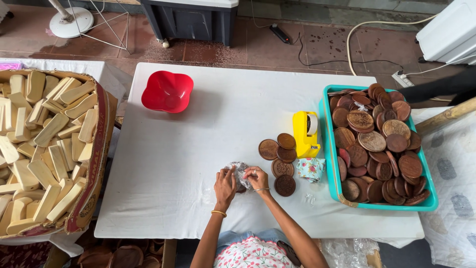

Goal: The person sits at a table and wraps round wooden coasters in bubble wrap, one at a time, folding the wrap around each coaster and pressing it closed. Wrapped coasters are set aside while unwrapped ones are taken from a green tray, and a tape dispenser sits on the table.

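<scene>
My left hand (225, 184) and my right hand (258, 178) are pressed together on the white table (198, 149), both holding a small object in crinkled clear wrap (240, 170). What lies inside the wrap is mostly hidden by my fingers. Just right of my right hand lie several round brown carved discs (278, 156) loose on the table. A yellow tape dispenser (304, 134) stands beyond them, and a small floral-patterned piece (310, 168) lies beside its base.
A teal bin (331, 164) full of brown discs sits at the right. A red bowl (167, 91) stands at the far left of the table. A cardboard box (94, 164) of pale wooden blocks sits to the left. Cables and a power strip (402, 78) lie on the floor.
</scene>
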